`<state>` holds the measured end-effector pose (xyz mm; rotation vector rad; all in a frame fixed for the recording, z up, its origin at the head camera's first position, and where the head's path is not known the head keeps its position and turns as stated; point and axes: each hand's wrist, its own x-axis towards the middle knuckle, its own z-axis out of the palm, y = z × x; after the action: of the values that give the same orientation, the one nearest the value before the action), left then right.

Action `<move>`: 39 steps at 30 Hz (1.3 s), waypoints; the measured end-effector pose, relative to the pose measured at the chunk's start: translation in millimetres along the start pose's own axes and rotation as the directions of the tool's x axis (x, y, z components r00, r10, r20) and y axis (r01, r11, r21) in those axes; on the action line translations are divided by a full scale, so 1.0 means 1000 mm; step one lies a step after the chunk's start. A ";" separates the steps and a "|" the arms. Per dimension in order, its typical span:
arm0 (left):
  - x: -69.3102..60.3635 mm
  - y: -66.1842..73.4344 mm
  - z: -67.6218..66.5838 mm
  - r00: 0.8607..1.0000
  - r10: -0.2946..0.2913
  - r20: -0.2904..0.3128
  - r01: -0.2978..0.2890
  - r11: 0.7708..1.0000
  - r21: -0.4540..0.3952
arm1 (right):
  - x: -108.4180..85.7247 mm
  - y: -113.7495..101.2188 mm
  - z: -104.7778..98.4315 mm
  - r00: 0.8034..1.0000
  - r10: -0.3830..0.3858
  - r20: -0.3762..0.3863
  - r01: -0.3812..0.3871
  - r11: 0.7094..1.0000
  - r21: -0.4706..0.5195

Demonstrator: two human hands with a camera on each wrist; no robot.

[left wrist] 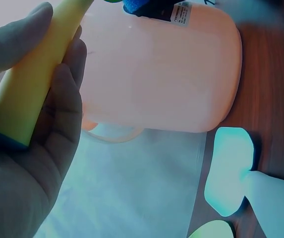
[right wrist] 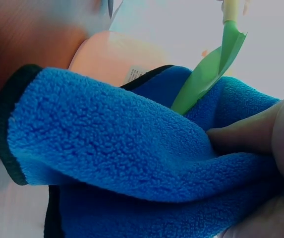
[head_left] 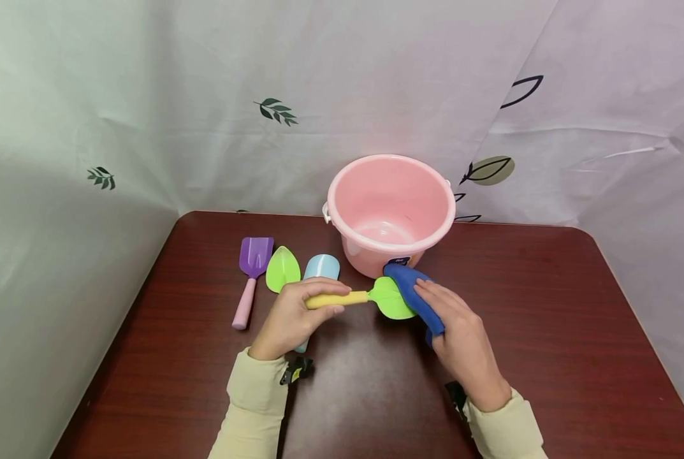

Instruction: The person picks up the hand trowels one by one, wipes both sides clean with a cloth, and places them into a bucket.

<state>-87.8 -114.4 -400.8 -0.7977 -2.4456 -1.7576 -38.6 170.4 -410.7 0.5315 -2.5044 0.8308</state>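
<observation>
My left hand (head_left: 293,319) grips the yellow handle of a toy shovel (head_left: 393,299), whose green leaf-shaped blade points right. In the left wrist view the fingers and thumb wrap that yellow handle (left wrist: 37,69). My right hand (head_left: 466,341) holds a folded blue towel (head_left: 415,294) against the blade. Seen from the right wrist, the fuzzy towel (right wrist: 107,134) lies around part of the green blade (right wrist: 201,82), and the thumb presses into the cloth. The blade's far edge is hidden by the towel.
A pink bucket (head_left: 342,233) stands just beyond the hands. To the left lie a purple shovel (head_left: 256,255) with a pink handle, a green leaf-shaped blade (head_left: 283,269) and a light blue shovel (head_left: 322,266), partly behind my left hand. Patterned white cloth (head_left: 273,51) hangs behind the brown table (head_left: 577,306).
</observation>
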 end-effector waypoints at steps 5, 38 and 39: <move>-0.001 -0.001 -0.002 1.000 -0.006 -0.006 0.006 1.000 -0.014 | 0.001 0.002 -0.002 0.999 0.028 0.021 -0.027 0.999 -0.024; -0.011 0.005 -0.020 0.997 0.013 -0.077 -0.018 0.997 -0.075 | 0.001 0.018 -0.014 0.984 0.177 -0.012 -0.177 0.982 -0.069; -0.011 0.006 -0.021 0.997 0.014 -0.078 -0.021 0.997 -0.080 | 0.002 0.018 -0.014 0.984 0.178 -0.011 -0.179 0.982 -0.067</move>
<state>-81.0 -136.1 -391.3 -0.7398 -2.3261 -1.8547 -44.7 192.3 -408.0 0.2846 -2.5936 0.8067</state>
